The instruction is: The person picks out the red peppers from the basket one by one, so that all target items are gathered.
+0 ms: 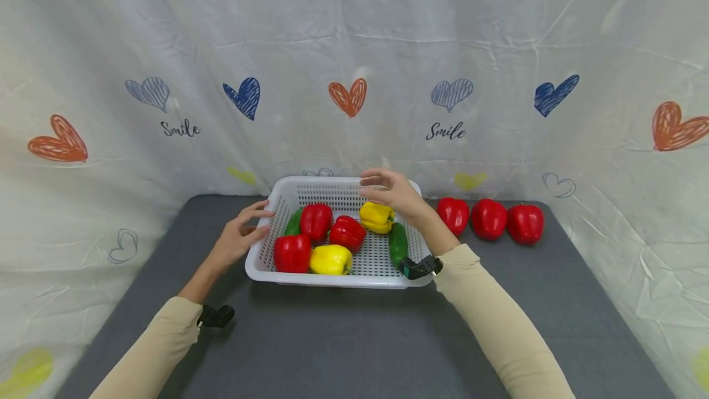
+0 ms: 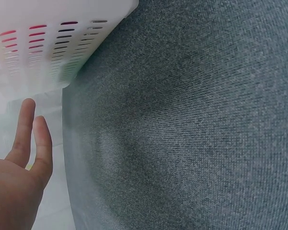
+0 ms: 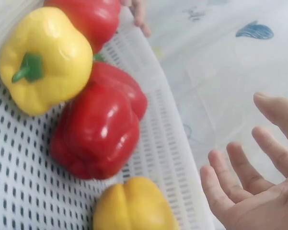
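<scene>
The left hand, relaxed, rested against the perforated white basket, perhaps to steady it; the right hand, loose and empty, hovered near the rear yellow bell pepper inside.

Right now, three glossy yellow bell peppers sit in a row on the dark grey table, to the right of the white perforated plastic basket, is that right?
Not yellow: the head view shows three glossy red bell peppers in a row on the dark grey table, to the right of the white perforated plastic basket.
</scene>
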